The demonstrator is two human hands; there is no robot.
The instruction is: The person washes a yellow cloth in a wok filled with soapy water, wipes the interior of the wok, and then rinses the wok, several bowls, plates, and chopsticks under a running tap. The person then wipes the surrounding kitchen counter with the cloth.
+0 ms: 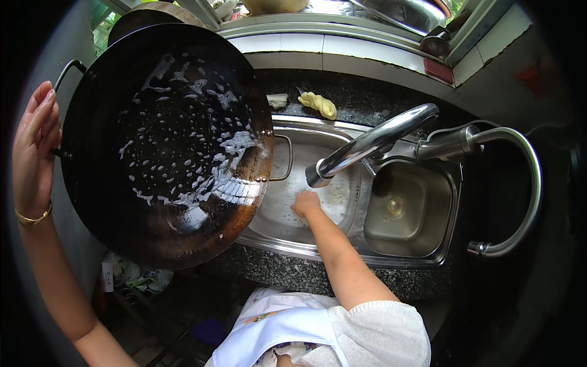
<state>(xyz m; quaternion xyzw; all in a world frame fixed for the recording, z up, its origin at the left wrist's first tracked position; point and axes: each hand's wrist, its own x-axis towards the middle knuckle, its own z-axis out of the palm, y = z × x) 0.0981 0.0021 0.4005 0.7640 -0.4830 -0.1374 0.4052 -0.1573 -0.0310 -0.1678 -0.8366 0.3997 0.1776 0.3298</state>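
A large dark wok (169, 151) with suds scattered over its inside is tilted up at the left, over the left end of the steel sink (293, 243). My left hand (39, 124) is at its outer loop handle, with the fingers up beside the metal; whether they close round it is not plain. The wok's other loop handle (290, 158) reaches over the large basin. My right hand (306, 204) is low in that basin, at the foamy water (337, 202) and below the spout of the chrome faucet (376, 140). Its fingers are partly hidden, and what it holds cannot be seen.
A smaller square basin (408, 206) adjoins on the right, with a curved metal spout (534, 183) beyond it. A twisted yellow cloth (318, 105) and a white piece (277, 100) lie on the dark counter behind the sink. Plastic bags (146, 277) are below the wok.
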